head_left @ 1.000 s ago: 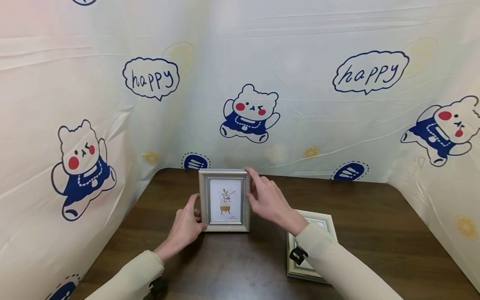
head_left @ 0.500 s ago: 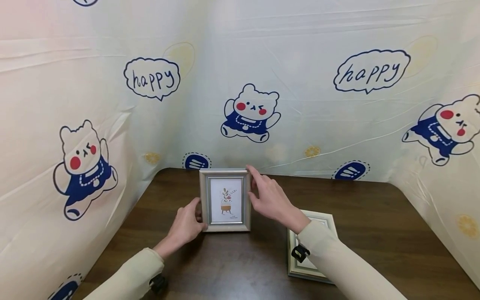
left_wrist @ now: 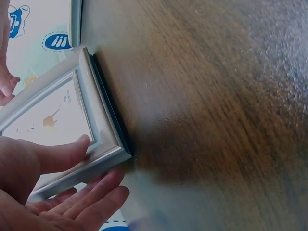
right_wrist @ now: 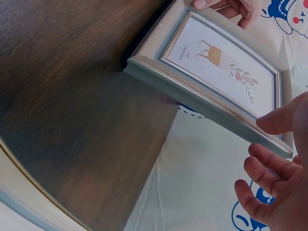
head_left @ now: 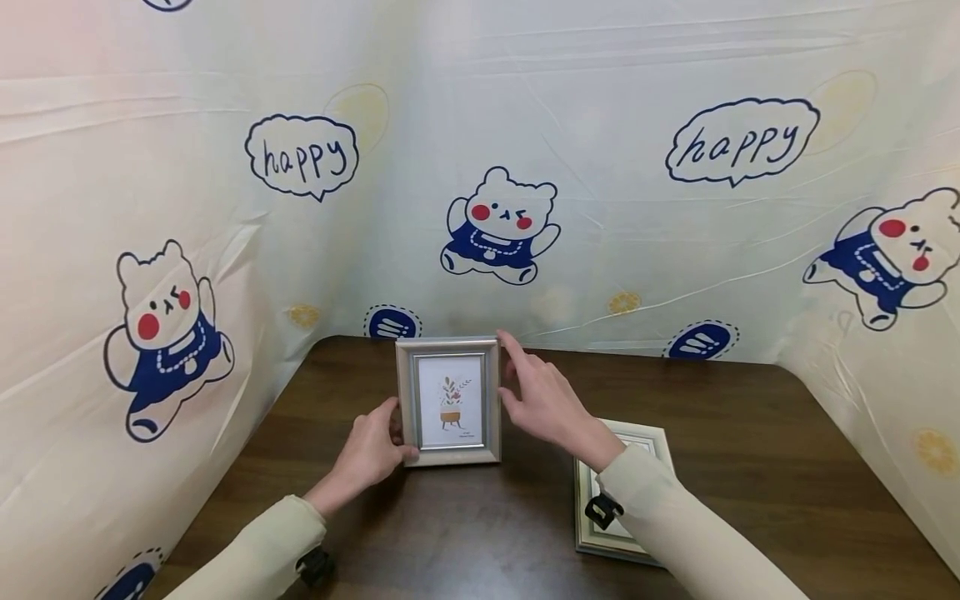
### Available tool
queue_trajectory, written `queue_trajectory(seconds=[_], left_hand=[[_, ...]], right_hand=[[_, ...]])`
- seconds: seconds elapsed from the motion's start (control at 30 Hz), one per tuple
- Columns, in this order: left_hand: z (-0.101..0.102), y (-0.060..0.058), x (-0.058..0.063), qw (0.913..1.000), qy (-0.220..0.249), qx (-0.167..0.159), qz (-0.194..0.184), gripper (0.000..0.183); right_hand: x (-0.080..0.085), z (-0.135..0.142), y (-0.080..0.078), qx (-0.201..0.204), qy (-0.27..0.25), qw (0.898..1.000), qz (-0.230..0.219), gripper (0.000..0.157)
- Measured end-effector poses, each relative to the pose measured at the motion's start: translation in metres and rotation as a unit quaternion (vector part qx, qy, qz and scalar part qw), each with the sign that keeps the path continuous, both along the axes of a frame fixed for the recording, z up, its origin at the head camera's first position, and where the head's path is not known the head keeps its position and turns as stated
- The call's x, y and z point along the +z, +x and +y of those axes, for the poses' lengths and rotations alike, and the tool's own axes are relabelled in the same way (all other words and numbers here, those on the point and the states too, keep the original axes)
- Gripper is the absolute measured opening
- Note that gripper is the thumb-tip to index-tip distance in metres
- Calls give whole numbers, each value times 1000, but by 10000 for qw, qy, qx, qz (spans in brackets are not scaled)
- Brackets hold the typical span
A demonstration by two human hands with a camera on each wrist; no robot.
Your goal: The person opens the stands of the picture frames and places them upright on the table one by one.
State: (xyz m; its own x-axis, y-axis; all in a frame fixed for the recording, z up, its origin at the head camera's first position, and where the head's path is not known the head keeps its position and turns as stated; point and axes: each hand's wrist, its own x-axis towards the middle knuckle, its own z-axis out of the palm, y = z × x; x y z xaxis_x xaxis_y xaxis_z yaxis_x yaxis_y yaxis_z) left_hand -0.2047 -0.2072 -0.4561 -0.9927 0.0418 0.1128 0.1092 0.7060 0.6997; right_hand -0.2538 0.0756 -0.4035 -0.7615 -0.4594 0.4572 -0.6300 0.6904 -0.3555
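A picture frame (head_left: pixel 450 458) with a pale beige border and a potted-plant print stands upright toward the back of the table, left of centre. My left hand (head_left: pixel 369 448) pinches its lower left corner, thumb on the front and fingers behind, as the left wrist view shows. At its upper right edge, my right hand (head_left: pixel 543 398) has the index finger up by the top corner and the thumb lower on the side. The right wrist view shows that thumb (right_wrist: pixel 276 120) on the front rim, other fingers (right_wrist: pixel 267 166) spread along the outer side.
A second, cream picture frame (head_left: pixel 654 435) lies flat on the brown wooden table (head_left: pixel 750 467), partly hidden under my right forearm. A white cloth (head_left: pixel 600 250) printed with bears and "happy" bubbles hangs around the back and sides.
The upright picture frame has shifted very slightly, its lower edge a touch nearer. Both hands stay at its sides, and the flat frame has not moved.
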Motion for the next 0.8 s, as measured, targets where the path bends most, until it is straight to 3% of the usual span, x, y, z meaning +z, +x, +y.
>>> queue_trajectory(seconds=[0.3, 0.6, 0.8], left_hand=[[-2, 2, 2, 9998, -18, 25, -185, 70], [-10, 0, 6, 9989, -212, -85, -418, 67], [-15, 7, 14, 9978, -371, -183, -516, 65]], right_hand=[[-2, -1, 2, 13, 7, 9996, -278, 84], [-5, -1, 3, 4, -82, 9996, -266, 86], [-3, 2, 9, 29, -198, 9995, -245, 90]])
